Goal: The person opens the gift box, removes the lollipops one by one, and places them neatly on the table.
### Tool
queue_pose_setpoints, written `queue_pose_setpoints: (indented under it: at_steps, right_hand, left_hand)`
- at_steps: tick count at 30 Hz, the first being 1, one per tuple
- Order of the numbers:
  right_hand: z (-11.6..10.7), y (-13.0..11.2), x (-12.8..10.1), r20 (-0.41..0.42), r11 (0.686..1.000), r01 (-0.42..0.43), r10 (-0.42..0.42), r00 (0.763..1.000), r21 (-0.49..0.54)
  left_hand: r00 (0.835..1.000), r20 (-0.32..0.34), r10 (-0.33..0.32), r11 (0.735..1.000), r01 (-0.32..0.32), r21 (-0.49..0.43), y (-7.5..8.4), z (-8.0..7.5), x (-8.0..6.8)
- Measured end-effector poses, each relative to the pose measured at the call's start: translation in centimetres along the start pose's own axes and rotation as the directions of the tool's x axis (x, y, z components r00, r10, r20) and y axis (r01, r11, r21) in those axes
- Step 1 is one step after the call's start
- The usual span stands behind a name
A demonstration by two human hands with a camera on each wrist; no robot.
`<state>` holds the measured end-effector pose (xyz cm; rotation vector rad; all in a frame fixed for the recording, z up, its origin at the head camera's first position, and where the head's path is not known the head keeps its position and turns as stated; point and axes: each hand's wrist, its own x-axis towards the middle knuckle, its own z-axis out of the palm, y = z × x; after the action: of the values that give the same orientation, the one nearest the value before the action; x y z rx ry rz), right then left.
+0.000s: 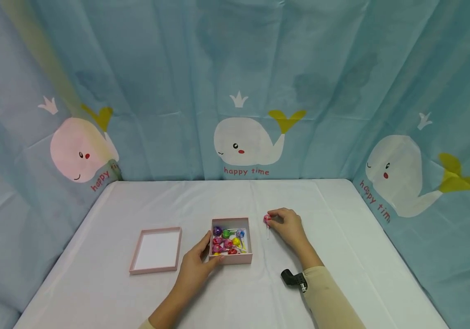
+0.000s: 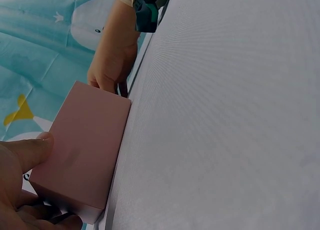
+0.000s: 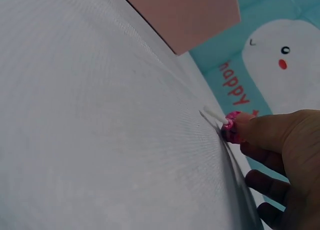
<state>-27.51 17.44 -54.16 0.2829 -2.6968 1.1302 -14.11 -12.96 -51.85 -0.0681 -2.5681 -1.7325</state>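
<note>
A pink open box [image 1: 236, 259] holds several wrapped lollipops [image 1: 227, 243] in purple, green, blue, yellow, pink and red. My left hand [image 1: 195, 264] grips the box at its left side, thumb on the front wall; the left wrist view shows the thumb on the pink box wall [image 2: 87, 145] and fingers round its corner. To the right of the box, my right hand [image 1: 287, 225] pinches a pink lollipop [image 1: 267, 219] by its wrapped head between thumb and fingers. In the right wrist view the lollipop's white stick [image 3: 215, 114] points away from the hand, close over the tablecloth.
Left of the box lies the pink-rimmed lid [image 1: 156, 269], its white inside facing up. A black wrist-camera mount [image 1: 293, 278] is on the right wrist. The white-covered table [image 1: 111, 246] meets a blue curtain [image 1: 169, 91] with whale prints behind and at both sides.
</note>
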Motion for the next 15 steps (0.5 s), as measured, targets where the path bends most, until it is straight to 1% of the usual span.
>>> queue_pose_setpoints:
  at_steps: [7, 13, 15]
  right_hand:
    - [-0.6, -0.3, 0.0, 0.003, 0.999, 0.009, -0.009, 1.0, 0.033]
    - [-1.9, -1.9, 0.0, 0.012, 0.995, 0.027, -0.029, 1.0, 0.096]
    - [-2.4, -2.6, 0.0, 0.009, 0.992, 0.047, -0.049, 0.999, 0.117]
  left_hand:
    - [1.0, 0.0, 0.005, 1.0, -0.005, 0.014, -0.2, 0.1, 0.0]
    - [1.0, 0.0, 0.016, 1.0, -0.016, 0.006, -0.3, 0.0, 0.1]
    - [1.0, 0.002, 0.018, 1.0, -0.018, 0.004, -0.4, -0.1, 0.1]
